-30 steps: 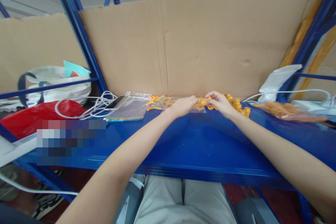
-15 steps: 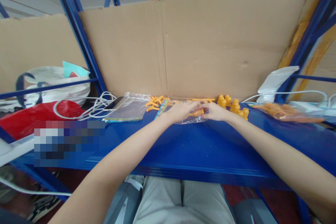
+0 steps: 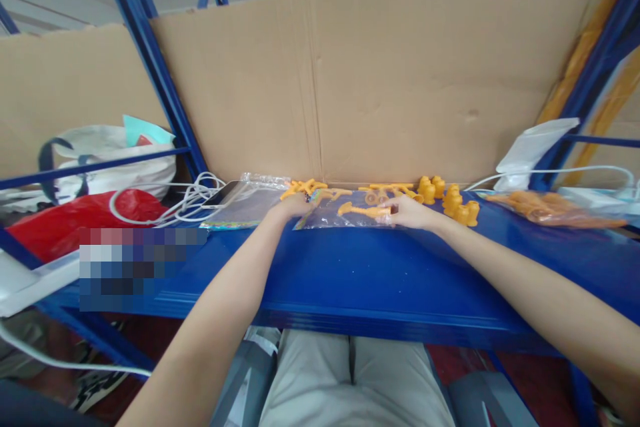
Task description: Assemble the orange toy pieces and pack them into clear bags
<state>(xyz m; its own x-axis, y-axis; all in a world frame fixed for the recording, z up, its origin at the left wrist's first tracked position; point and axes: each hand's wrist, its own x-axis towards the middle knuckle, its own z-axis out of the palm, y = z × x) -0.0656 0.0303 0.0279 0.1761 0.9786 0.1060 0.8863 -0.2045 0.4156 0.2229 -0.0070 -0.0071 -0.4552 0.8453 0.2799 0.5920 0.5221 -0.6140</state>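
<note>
My right hand (image 3: 409, 213) pinches the open right end of a clear plastic bag (image 3: 333, 219) lying on the blue shelf. Several orange plastic pieces show in or on this bag, among them a long curved orange piece (image 3: 364, 211) close to my right fingertips. My left hand (image 3: 289, 205) is at the bag's left end, against a small pile of orange plastic pieces (image 3: 311, 185). Its fingers are mostly hidden, so what they hold does not show. Behind the bag lie thin orange pieces (image 3: 395, 187).
Orange knobby figures (image 3: 453, 202) stand right of my right hand. A filled bag of orange parts (image 3: 545, 207) lies farther right. Left are a flat clear bag (image 3: 245, 205), white cables (image 3: 195, 195) and a red bag (image 3: 95, 217). Cardboard (image 3: 400, 80) walls the back.
My left hand has moved left from the middle of the bag to the orange pile. The bag now lies flatter, with its orange pieces uncovered. My right hand stays at its right end.
</note>
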